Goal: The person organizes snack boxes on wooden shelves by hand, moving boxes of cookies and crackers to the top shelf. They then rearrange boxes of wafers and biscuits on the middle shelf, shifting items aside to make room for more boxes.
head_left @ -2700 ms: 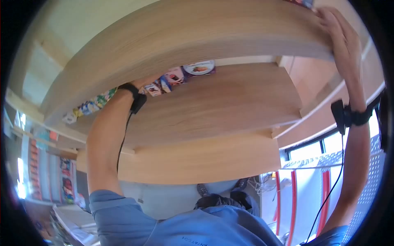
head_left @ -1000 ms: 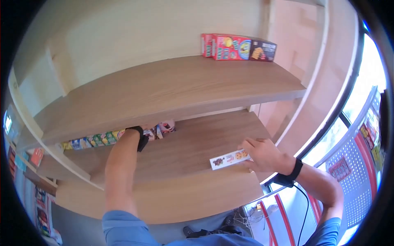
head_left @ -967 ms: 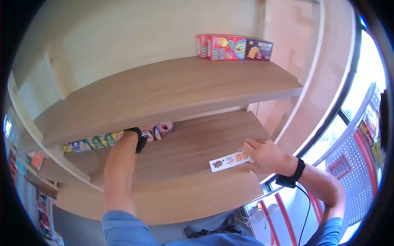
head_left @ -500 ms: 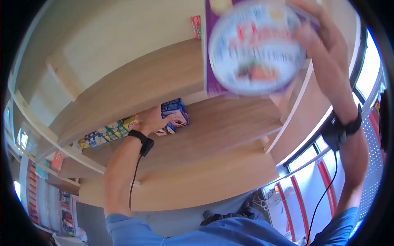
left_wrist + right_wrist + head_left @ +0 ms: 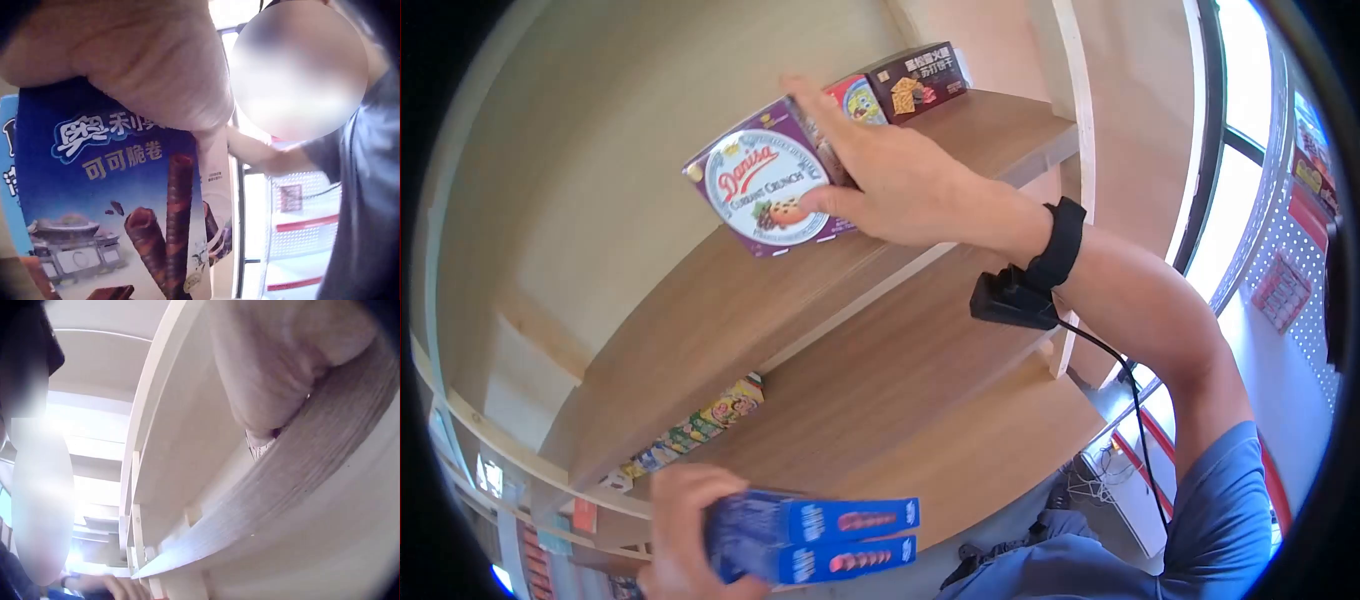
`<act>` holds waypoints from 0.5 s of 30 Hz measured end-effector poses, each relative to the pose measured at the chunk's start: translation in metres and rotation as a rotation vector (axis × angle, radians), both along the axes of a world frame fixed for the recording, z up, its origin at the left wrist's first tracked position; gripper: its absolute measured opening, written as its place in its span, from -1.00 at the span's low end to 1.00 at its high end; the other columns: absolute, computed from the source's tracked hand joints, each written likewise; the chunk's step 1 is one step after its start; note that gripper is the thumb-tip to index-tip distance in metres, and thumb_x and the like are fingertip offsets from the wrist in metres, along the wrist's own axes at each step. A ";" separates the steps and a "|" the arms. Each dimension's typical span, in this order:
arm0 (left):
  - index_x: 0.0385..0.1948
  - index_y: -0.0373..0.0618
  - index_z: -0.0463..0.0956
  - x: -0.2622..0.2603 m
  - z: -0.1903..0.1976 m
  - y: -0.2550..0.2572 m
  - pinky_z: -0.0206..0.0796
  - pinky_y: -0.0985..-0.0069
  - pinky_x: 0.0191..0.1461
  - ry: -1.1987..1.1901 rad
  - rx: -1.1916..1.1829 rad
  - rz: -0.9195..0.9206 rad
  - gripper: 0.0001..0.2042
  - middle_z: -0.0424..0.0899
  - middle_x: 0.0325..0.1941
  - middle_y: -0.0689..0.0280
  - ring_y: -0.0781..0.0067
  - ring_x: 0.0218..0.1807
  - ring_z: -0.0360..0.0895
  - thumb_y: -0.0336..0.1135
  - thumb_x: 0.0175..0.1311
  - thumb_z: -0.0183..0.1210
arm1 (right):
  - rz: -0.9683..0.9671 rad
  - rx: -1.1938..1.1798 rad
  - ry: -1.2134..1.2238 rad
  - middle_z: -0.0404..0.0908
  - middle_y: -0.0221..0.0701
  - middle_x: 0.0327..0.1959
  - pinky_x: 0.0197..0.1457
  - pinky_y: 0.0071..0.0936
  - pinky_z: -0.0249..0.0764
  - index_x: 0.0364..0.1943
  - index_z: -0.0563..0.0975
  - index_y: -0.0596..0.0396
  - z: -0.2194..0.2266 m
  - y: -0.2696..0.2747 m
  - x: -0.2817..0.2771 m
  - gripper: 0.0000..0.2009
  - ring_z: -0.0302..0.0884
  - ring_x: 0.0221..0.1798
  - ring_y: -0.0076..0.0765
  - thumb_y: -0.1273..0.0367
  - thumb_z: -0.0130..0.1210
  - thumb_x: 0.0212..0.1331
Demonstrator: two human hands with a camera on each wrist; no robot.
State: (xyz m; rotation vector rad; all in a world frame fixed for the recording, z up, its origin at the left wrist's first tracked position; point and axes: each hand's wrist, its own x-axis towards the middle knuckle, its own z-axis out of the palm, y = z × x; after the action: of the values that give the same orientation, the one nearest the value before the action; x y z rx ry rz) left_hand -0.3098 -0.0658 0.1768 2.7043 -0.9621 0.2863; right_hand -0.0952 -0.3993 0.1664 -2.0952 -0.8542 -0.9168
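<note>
In the head view the right hand (image 5: 900,185) grips a purple Danisa box (image 5: 775,190) by its side, at the upper shelf (image 5: 730,290); whether the box touches the board cannot be told. The left hand (image 5: 690,530) holds blue boxes (image 5: 850,540) stacked together in front of the lower shelf (image 5: 850,370). In the left wrist view the left hand (image 5: 144,56) lies over a blue box (image 5: 94,187) picturing chocolate rolls, with a pale box (image 5: 219,187) beside it. The right wrist view shows the right hand (image 5: 275,362) by the shelf edge (image 5: 262,500), its box mostly hidden.
A dark cracker box (image 5: 920,85) and a red box (image 5: 860,100) stand at the upper shelf's right end. Small colourful boxes (image 5: 700,425) line the lower shelf's left part. Wooden uprights (image 5: 1080,90) and a perforated rack (image 5: 1280,270) are at the right.
The right hand has brought the Danisa box from close to the camera to the upper shelf. The left hand has drawn the blue boxes off the lower shelf, down and towards the body.
</note>
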 end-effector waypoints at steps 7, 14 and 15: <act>0.35 -0.21 0.34 -0.020 0.086 0.047 0.35 0.25 0.29 -0.149 -0.344 0.353 -0.10 0.54 0.16 0.17 0.30 0.20 0.51 0.06 -0.02 0.55 | -0.028 0.032 -0.009 0.54 0.21 0.22 0.13 0.01 0.57 0.61 -0.03 0.11 -0.003 -0.006 -0.002 -0.08 0.67 0.04 0.32 0.32 0.33 0.29; 0.34 -0.26 0.40 0.042 0.150 0.014 0.33 0.35 0.39 -0.312 -0.291 0.532 -0.22 0.59 0.23 0.12 0.29 0.25 0.53 0.08 0.20 0.44 | -0.084 0.114 -0.093 0.45 0.01 0.20 0.08 0.06 0.62 0.33 0.27 0.06 0.000 -0.003 -0.015 -0.38 0.65 0.02 0.31 0.37 0.31 0.22; 0.28 -0.27 0.46 0.059 0.156 0.009 0.33 0.37 0.36 -0.304 -0.238 0.483 -0.29 0.63 0.17 0.13 0.30 0.21 0.55 0.06 0.22 0.42 | -0.074 0.122 -0.116 0.51 -0.08 0.13 0.03 0.03 0.62 0.24 0.35 0.00 -0.002 -0.002 -0.015 -0.47 0.67 -0.02 0.21 0.37 0.30 0.21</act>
State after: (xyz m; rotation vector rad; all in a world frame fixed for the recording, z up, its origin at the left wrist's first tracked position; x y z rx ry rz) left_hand -0.2505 -0.0567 0.3329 2.6728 -0.2903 0.8639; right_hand -0.1099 -0.4017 0.1641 -1.9955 -0.7638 -1.1106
